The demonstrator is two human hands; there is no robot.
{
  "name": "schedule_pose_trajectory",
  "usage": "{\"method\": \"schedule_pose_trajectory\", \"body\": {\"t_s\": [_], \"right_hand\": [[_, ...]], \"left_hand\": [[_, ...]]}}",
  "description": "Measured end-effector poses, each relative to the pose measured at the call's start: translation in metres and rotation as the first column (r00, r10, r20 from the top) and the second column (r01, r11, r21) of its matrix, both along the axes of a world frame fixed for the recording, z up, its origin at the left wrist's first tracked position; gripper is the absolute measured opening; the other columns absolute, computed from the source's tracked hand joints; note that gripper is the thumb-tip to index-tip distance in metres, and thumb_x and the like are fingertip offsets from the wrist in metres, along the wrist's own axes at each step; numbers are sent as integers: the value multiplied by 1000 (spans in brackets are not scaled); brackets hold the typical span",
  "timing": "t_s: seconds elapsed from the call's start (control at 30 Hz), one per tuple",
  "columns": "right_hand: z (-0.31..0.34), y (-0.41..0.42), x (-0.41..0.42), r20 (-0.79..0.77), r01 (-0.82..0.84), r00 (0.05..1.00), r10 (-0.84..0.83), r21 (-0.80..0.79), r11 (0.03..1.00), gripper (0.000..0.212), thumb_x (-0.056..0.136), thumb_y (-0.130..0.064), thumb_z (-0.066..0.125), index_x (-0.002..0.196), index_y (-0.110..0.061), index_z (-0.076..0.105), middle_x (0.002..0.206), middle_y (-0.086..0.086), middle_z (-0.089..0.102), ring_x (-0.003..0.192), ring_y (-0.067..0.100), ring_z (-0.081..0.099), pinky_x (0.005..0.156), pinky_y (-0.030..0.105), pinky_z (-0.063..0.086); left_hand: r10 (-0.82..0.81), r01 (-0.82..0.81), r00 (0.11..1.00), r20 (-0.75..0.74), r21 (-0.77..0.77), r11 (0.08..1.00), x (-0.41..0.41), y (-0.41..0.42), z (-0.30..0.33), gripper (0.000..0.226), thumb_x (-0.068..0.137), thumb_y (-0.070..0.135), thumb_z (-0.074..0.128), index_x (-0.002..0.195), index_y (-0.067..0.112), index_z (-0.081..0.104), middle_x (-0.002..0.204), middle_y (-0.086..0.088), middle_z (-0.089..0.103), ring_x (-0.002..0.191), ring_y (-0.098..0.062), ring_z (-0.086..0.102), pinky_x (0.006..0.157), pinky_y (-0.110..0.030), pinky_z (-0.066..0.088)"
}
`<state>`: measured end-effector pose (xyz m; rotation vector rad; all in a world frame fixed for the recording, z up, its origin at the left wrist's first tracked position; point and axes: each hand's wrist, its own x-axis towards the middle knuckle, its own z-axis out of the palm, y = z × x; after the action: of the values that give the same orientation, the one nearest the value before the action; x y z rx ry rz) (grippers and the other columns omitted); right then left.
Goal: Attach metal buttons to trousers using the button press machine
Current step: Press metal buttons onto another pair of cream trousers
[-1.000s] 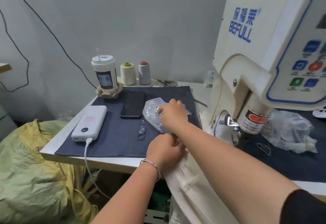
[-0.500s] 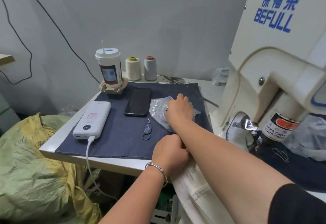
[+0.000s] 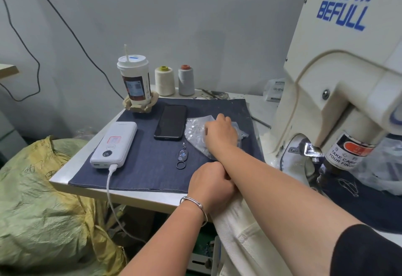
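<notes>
Cream trousers (image 3: 245, 238) — gripped by left hand (image 3: 212, 183), fingers hidden.

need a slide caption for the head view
Right hand reaches into a bag of buttons while left hand grips cream trousers.

The right hand (image 3: 220, 133) reached into a clear bag of buttons (image 3: 195, 131) on the blue cloth (image 3: 148, 167). The left hand (image 3: 210, 185) gripped cream trousers (image 3: 237, 228) at the table's front edge.
</notes>
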<state>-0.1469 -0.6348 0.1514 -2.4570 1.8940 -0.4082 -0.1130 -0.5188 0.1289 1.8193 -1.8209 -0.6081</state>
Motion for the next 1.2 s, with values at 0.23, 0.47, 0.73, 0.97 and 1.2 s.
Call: {"method": "schedule_pose_trajectory", "body": {"t_s": [0.23,0.47,0.73,0.97,1.2], "right_hand": [[11,11,-8,91,14,996,1,-161,987,19,94,-8,47,109,-12,58,124,6,43,111,26,39,78,31,32],[47,86,-42,129,-117,979,161,-291,949,16,96,-13,46,109,-11,56,131,2,40,111,23,38,79,26,32],[41,208,-197,42,-322,929,369,-404,856,6,87,-15,57,85,-12,62,112,7,61,94,22,57,73,32,50],[12,153,-329,-131,-17,991,-16,-244,970,10,82,-14,73,86,-6,69,118,11,60,103,30,60,80,38,52],[-22,115,-347,2,-27,1000,28,-195,980,18,98,-22,49,104,-9,59,116,2,47,108,20,44,89,28,42]], "left_hand": [[23,-25,999,-40,-56,998,-2,4,0,42,76,36,55,51,12,30,48,-4,38,52,-23,31,48,-34,24],[86,-86,995,47,-13,996,-5,4,1,33,85,16,55,57,13,40,60,-8,51,60,-33,44,48,-35,23],[47,-47,999,-8,-112,993,-10,5,0,51,78,59,48,49,18,36,42,5,36,45,-11,32,49,-34,26],[108,-110,994,-24,-134,985,-8,5,-7,57,90,43,62,49,17,32,43,6,37,49,-16,36,54,-33,28],[125,-127,992,-30,-116,985,-10,4,-7,53,88,45,61,50,20,33,46,6,35,51,-16,35,56,-35,29]]}}
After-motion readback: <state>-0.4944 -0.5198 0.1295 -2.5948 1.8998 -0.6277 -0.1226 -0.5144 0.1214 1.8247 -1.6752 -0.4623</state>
